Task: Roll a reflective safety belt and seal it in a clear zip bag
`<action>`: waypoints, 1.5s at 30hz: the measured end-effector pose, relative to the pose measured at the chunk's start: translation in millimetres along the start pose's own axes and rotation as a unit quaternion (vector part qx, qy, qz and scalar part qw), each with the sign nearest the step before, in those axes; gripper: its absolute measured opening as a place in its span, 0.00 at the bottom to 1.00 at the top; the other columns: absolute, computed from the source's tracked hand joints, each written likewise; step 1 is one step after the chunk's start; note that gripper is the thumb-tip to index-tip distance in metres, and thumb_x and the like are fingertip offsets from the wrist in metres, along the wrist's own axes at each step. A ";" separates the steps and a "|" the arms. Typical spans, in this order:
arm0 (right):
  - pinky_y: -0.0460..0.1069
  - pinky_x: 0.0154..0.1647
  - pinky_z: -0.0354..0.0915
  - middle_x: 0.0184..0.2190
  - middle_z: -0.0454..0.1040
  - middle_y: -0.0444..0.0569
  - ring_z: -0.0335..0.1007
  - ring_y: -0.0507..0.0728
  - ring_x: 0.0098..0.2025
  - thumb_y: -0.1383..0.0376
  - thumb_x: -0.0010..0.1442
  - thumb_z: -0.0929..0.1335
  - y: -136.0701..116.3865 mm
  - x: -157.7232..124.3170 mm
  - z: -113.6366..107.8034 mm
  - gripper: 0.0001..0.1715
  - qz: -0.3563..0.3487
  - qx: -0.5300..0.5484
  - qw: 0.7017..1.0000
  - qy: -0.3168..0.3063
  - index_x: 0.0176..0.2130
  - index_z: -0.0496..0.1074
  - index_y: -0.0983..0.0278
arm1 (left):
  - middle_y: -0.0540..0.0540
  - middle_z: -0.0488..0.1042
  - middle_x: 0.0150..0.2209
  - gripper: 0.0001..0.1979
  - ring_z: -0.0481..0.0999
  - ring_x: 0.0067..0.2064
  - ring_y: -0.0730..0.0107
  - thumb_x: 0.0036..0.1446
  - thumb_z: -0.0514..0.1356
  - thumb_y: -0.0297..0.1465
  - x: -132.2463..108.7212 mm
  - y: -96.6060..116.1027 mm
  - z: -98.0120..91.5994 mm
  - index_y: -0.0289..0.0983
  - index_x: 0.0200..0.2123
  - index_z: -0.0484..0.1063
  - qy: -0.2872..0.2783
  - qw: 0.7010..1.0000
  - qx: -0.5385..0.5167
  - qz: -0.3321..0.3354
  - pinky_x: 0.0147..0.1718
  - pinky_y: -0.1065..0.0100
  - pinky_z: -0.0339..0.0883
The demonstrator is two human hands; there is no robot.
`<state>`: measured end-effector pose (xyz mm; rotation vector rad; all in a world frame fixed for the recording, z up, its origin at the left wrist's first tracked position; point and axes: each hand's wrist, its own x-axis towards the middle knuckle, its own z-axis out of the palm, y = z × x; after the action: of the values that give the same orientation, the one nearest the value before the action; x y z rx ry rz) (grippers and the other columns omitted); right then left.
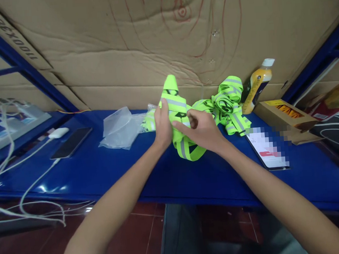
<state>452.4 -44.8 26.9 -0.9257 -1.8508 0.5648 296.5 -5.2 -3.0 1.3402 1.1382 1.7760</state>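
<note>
L hand [162, 124], R hand [205, 130] clasp hi-vis strap [176, 102], long axis upright

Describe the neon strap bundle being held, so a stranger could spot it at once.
On the blue table before the cardboard wall lie two heaps of grey-banded neon-yellow strapping. The one meant is the left bundle, standing up between the left hand and right hand; the other heap, beside the orange bottle, lies untouched.

The left grip [162, 123] and right grip [202, 129] clasped a folded neon reflective strap [177, 103] over the blue desk [117, 169]; a loose strap pile [228, 103], clear bag [119, 128] and bottle [256, 86] lay nearby.
</note>
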 end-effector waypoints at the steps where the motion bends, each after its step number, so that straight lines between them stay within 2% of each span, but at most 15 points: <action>1: 0.51 0.31 0.57 0.21 0.61 0.38 0.57 0.52 0.25 0.50 0.62 0.74 1.6 3.8 3.7 0.26 -0.015 -0.029 0.999 -0.004 0.27 0.60 0.58 | 0.42 0.81 0.48 0.30 0.82 0.53 0.57 0.75 0.49 0.60 -2.8 0.2 0.9 0.41 0.48 0.75 0.013 1.000 0.002 0.013 0.53 0.59 0.76; 5: 0.55 0.43 0.65 0.35 0.73 0.49 0.69 0.60 0.38 0.59 0.68 0.70 19.6 12.0 -2.0 0.08 -0.094 -0.175 0.976 0.092 0.38 0.72 0.60 | 0.41 0.80 0.52 0.25 0.80 0.57 0.57 0.72 0.59 0.57 -9.6 5.5 2.8 0.42 0.53 0.73 0.067 0.995 0.037 0.069 0.58 0.59 0.73; 7: 0.60 0.51 0.67 0.44 0.75 0.57 0.71 0.65 0.46 0.59 0.72 0.68 29.0 10.5 -8.5 0.12 -0.116 -0.241 0.955 0.128 0.49 0.77 0.61 | 0.42 0.81 0.52 0.27 0.81 0.56 0.56 0.67 0.66 0.57 -13.8 11.1 6.4 0.42 0.53 0.74 0.036 0.998 -0.009 0.047 0.54 0.60 0.75; 10: 0.66 0.59 0.66 0.54 0.75 0.60 0.70 0.70 0.55 0.57 0.73 0.68 36.9 4.7 -11.4 0.19 -0.180 -0.258 0.948 0.054 0.59 0.78 0.59 | 0.44 0.83 0.44 0.24 0.84 0.52 0.54 0.60 0.73 0.55 -19.7 19.3 14.1 0.41 0.41 0.78 -0.057 0.990 -0.120 -0.037 0.49 0.61 0.79; 13: 0.66 0.64 0.67 0.57 0.75 0.59 0.71 0.68 0.60 0.54 0.72 0.70 37.9 0.6 -8.0 0.20 -0.225 -0.173 0.959 0.001 0.59 0.77 0.58 | 0.45 0.84 0.40 0.21 0.86 0.47 0.56 0.54 0.79 0.47 -18.3 23.1 16.0 0.39 0.37 0.79 -0.060 0.975 -0.195 -0.090 0.48 0.59 0.80; 18: 0.56 0.47 0.71 0.44 0.77 0.52 0.74 0.60 0.44 0.48 0.66 0.73 41.3 4.4 -4.7 0.20 -0.061 -0.018 0.993 0.101 0.47 0.73 0.60 | 0.46 0.86 0.40 0.24 0.88 0.44 0.56 0.47 0.82 0.45 -9.7 18.8 10.6 0.39 0.39 0.79 -0.058 0.963 -0.237 -0.114 0.44 0.61 0.82; 22: 0.52 0.36 0.66 0.34 0.76 0.44 0.69 0.56 0.34 0.49 0.60 0.77 51.6 10.4 -9.1 0.21 0.001 0.052 0.998 0.045 0.44 0.73 0.60 | 0.46 0.86 0.38 0.24 0.87 0.40 0.60 0.50 0.81 0.47 -8.9 8.3 11.6 0.38 0.42 0.81 -0.081 0.975 -0.194 -0.074 0.40 0.64 0.82; 25: 0.55 0.45 0.69 0.39 0.81 0.47 0.75 0.59 0.40 0.54 0.62 0.76 56.4 13.3 -15.0 0.15 -0.041 0.051 0.998 0.025 0.43 0.76 0.60 | 0.46 0.85 0.34 0.23 0.84 0.35 0.63 0.50 0.81 0.48 -7.8 3.0 11.7 0.36 0.37 0.82 -0.040 0.989 -0.142 -0.020 0.37 0.66 0.81; 28: 0.57 0.50 0.71 0.43 0.83 0.49 0.79 0.62 0.46 0.57 0.64 0.75 55.9 14.0 -19.5 0.11 -0.071 0.046 0.994 0.063 0.43 0.77 0.60 | 0.46 0.84 0.32 0.22 0.82 0.32 0.67 0.50 0.80 0.48 -5.7 3.5 10.1 0.36 0.31 0.81 0.022 0.996 -0.089 0.018 0.34 0.68 0.79; 34: 0.57 0.49 0.72 0.42 0.84 0.50 0.79 0.63 0.45 0.55 0.66 0.72 56.3 15.9 -28.6 0.11 -0.075 -0.010 0.987 0.140 0.43 0.79 0.59 | 0.44 0.82 0.36 0.26 0.81 0.35 0.62 0.51 0.78 0.52 11.1 -3.6 -4.2 0.36 0.37 0.80 0.066 0.997 -0.037 -0.010 0.33 0.64 0.78; 36: 0.57 0.51 0.73 0.43 0.85 0.50 0.79 0.63 0.46 0.53 0.66 0.73 60.2 18.7 -33.1 0.13 -0.062 0.020 0.988 0.138 0.44 0.79 0.59 | 0.42 0.81 0.39 0.28 0.82 0.40 0.59 0.56 0.75 0.55 15.3 -6.9 -11.4 0.37 0.42 0.77 0.113 0.993 0.019 0.017 0.40 0.60 0.79; 39: 0.55 0.47 0.74 0.45 0.84 0.48 0.79 0.61 0.45 0.49 0.60 0.77 63.6 23.0 -38.6 0.18 -0.004 0.113 0.988 0.106 0.42 0.79 0.58 | 0.34 0.77 0.57 0.26 0.76 0.61 0.47 0.67 0.68 0.50 7.7 0.4 -16.5 0.38 0.57 0.71 0.178 0.950 0.175 0.188 0.61 0.45 0.71; 40: 0.54 0.43 0.73 0.43 0.84 0.48 0.78 0.60 0.42 0.48 0.58 0.79 63.1 24.0 -40.1 0.20 0.028 0.144 0.985 0.095 0.41 0.79 0.58 | 0.32 0.73 0.63 0.26 0.71 0.66 0.44 0.70 0.66 0.47 1.9 6.1 -15.9 0.38 0.61 0.69 0.159 0.924 0.226 0.264 0.67 0.41 0.64; 42: 0.52 0.33 0.69 0.37 0.81 0.45 0.73 0.57 0.34 0.48 0.52 0.81 59.7 25.3 -44.1 0.21 0.104 0.202 0.971 0.075 0.37 0.80 0.57 | 0.33 0.71 0.66 0.23 0.68 0.70 0.43 0.73 0.63 0.43 -10.7 19.2 -11.6 0.40 0.64 0.68 0.032 0.868 0.291 0.401 0.69 0.39 0.59; 45: 0.49 0.27 0.63 0.29 0.77 0.42 0.67 0.54 0.27 0.51 0.45 0.84 53.5 26.1 -55.4 0.21 0.172 0.284 0.942 0.046 0.32 0.80 0.58 | 0.36 0.76 0.62 0.17 0.73 0.66 0.45 0.74 0.60 0.38 -22.1 32.0 -3.4 0.40 0.61 0.72 -0.174 0.791 0.334 0.482 0.65 0.43 0.65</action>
<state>514.5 7.7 27.2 -0.8568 -1.3275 1.1764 300.0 -38.9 16.4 2.9472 0.9418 1.6006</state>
